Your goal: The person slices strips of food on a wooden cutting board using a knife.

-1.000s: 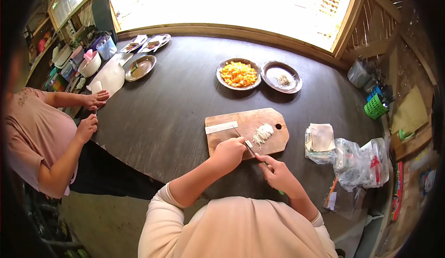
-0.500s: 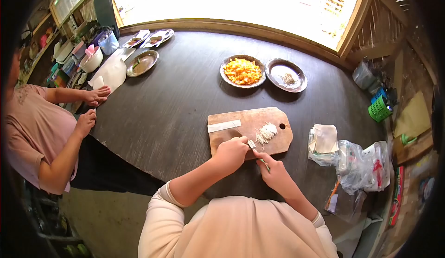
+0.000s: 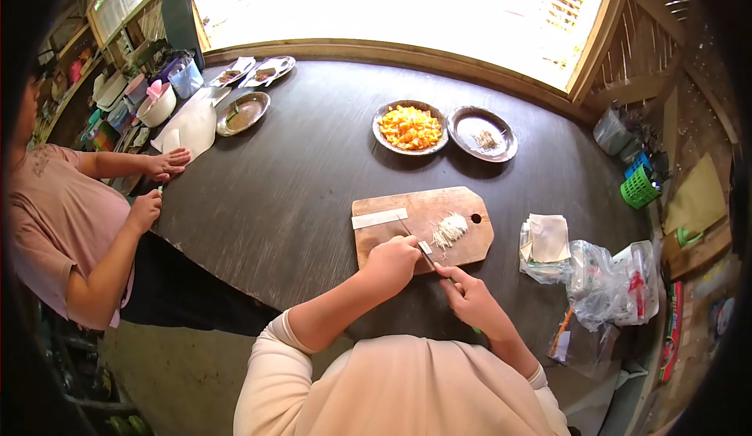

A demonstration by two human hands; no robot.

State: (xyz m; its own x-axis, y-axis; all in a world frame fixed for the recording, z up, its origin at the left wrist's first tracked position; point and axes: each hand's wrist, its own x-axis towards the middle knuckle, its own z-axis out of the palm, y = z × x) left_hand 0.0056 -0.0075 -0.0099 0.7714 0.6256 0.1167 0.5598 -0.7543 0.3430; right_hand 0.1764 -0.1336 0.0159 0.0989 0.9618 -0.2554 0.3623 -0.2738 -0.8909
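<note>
On the wooden cutting board (image 3: 376,239), my left hand (image 3: 394,265) is closed with its fingertips down, gripping a small white piece (image 3: 424,247) whose end shows beyond them. My right hand (image 3: 471,304) is wrapped round the handle of a knife. The thin knife blade (image 3: 428,259) crosses the board at a slant, close against my left fingertips. To the right of the blade lies a heap of fine white shreds (image 3: 450,231). A flat white strip (image 3: 380,219) rests along the board's upper left. My left fingers hide most of the white piece.
Beyond the board stand a plate of orange pieces (image 3: 410,128) and a plate with a few shreds (image 3: 475,151). Right of it lie stacked pale sheets (image 3: 550,238) and plastic bags (image 3: 599,279). At left, a co-worker's hands (image 3: 166,165) work near a white sheet (image 3: 194,126).
My right hand has shifted slightly right and down, and more of the knife blade shows beside my left fingertips. My left hand stays nearly in place. The view has tilted slightly.
</note>
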